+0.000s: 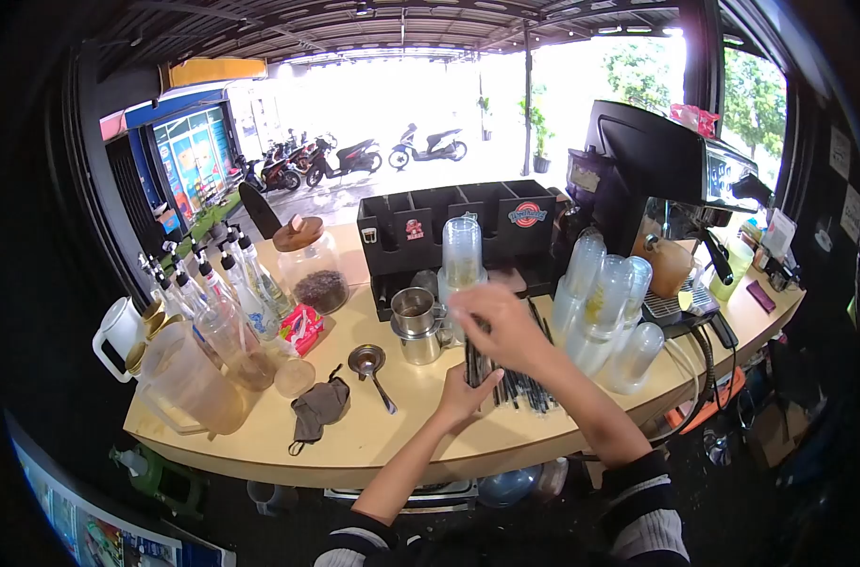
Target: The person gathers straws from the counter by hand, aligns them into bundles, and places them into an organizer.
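My left hand (466, 397) is closed around a few upright black straws (471, 363) near the front of the wooden counter (430, 439). My right hand (502, 326) is just above them, slightly blurred. Its fingers are curled together, and what they hold, if anything, is hidden. More black straws (532, 392) in clear wrapping lie beside my left hand, partly covered by my right forearm. Behind my right hand stands a stack of clear plastic cups (463, 250). Left of my hands, a metal cup (414, 310) sits on top of a metal pitcher (418, 346).
A spoon-shaped strainer (371, 369), a dark cloth pouch (318, 410) and a plastic jug (189, 383) are on the left, with several pump bottles (231, 274) behind. More cups (600, 293) and an espresso machine (675, 189) stand right. A black organizer (392, 231) is behind.
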Tool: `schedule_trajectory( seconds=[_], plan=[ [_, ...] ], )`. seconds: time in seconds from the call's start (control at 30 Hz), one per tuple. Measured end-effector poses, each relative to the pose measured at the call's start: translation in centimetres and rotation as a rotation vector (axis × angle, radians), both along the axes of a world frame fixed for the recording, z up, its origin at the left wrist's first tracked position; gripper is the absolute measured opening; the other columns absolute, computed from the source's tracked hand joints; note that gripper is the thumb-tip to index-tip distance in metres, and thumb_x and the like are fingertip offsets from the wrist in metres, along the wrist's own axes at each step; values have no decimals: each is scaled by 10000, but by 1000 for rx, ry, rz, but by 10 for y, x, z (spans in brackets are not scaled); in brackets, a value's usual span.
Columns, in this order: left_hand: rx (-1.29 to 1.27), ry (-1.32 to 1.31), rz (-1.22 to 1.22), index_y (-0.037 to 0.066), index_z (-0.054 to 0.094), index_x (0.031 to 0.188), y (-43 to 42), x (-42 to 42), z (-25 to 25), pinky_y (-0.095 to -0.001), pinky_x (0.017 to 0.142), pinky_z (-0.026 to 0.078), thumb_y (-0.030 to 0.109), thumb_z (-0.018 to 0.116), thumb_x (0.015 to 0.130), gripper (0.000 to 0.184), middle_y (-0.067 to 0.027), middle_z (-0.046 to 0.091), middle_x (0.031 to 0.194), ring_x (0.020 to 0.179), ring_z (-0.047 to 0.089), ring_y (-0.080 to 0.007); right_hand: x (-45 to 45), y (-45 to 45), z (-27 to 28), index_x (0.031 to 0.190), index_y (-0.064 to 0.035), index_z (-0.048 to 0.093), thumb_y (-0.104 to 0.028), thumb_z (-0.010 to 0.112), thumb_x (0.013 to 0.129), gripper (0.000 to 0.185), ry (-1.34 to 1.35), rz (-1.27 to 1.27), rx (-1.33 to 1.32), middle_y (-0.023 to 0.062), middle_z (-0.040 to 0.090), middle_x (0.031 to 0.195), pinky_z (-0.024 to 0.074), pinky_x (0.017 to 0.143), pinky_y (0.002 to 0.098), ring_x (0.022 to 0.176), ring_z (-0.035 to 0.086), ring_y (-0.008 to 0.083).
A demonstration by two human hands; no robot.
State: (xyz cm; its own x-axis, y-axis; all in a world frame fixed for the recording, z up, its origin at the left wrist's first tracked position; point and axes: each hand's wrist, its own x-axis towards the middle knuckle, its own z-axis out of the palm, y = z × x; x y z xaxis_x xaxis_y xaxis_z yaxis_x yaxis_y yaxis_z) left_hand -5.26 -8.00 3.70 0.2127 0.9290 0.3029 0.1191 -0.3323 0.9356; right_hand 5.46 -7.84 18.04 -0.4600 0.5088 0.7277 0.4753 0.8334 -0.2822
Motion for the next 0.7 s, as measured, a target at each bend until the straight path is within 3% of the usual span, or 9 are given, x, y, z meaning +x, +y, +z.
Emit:
schedule_trajectory(
  seconds=[0.17,0.23,0.3,0.33,0.4,0.5,0.57,0.63,0.7],
  plan=[
    [147,-184,34,-2,535,743,-3,7,8,-238,496,386,129,688,700,206,12,527,610,551,462,-54,-4,-10,-15,931,-7,576,-111,578,767,194,-61,42,45,135,559,1011,433,818,361,938,535,308],
    [117,-150,35,-9,536,775,1,7,4,-234,511,398,126,688,695,219,0,547,639,571,484,-60,-1,-14,-10,938,17,547,-109,569,760,219,111,24,104,142,534,1015,439,795,383,925,530,313],
    [87,-114,37,-17,537,808,1,10,3,-231,526,411,123,687,689,237,-13,566,668,591,505,-66,6,-6,-18,958,14,540,-111,573,760,236,-1,80,59,144,533,1025,437,807,381,941,525,311],
    [189,-141,53,-21,539,814,-1,13,5,-231,542,421,120,683,692,236,-22,575,674,605,523,-72,9,-4,-21,977,12,532,-114,577,761,254,-114,133,12,145,533,1035,435,819,379,958,520,309],
    [302,-165,68,-25,541,821,0,19,5,-231,557,430,118,680,695,236,-31,584,681,619,540,-77,17,-6,-21,1002,10,520,-121,580,763,279,-48,162,-15,148,530,1047,428,836,375,966,518,309],
    [70,-228,21,-23,551,811,-1,27,8,-239,580,442,114,670,701,212,-40,596,690,632,556,-87,29,-16,-7,1063,-3,493,-142,618,755,361,107,169,-70,145,532,1067,420,859,335,990,529,247],
    [159,-123,63,-13,556,807,-10,39,26,-240,575,443,113,671,698,203,-32,593,670,608,552,-91,35,-20,-4,1089,-23,496,-96,676,705,430,545,304,-476,116,553,1045,424,835,325,971,534,195],
    [179,-52,44,-16,548,844,-12,51,33,-248,600,447,100,668,695,224,-41,594,709,646,560,-101,44,-19,-5,1086,-37,482,-81,685,706,434,523,380,-481,87,578,971,449,762,291,906,546,131],
    [428,-124,181,-16,530,891,-13,68,36,-266,664,441,93,665,692,265,-59,588,786,730,559,-120,55,-18,-10,992,-33,516,-100,667,737,304,444,477,-837,37,587,828,451,680,244,771,561,99]
  ],
)
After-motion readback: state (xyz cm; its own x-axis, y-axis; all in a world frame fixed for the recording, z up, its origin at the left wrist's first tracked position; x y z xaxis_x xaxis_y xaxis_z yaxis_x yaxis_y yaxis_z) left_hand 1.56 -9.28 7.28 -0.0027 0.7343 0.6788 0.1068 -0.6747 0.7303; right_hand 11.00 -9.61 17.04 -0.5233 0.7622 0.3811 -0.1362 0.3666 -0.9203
